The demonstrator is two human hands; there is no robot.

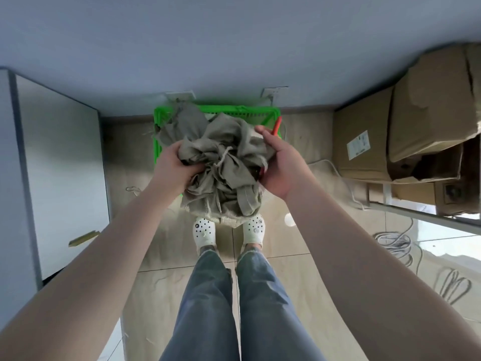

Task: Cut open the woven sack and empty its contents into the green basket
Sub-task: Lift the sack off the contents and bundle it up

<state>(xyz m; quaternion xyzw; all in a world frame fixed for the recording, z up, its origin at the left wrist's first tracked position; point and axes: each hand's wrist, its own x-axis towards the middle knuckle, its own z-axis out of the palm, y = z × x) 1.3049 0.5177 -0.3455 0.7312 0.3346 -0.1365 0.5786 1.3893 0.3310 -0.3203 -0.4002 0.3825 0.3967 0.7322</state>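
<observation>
Both hands grip crumpled grey-green cloth (223, 162) above slatted green basket (161, 118): left hand (177, 165) clenched in folds, right hand (278, 168) cupping edge plus red tool (276, 126). Woven sack (223, 220) beneath bundle.

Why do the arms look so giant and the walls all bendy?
Head view: the wide-angle lens stretches the forearms near the bottom edge and curves the wall line; the cardboard boxes at the right lean; soft glare on the floor tiles; the grey cloth bundle looks slightly blurred.
</observation>
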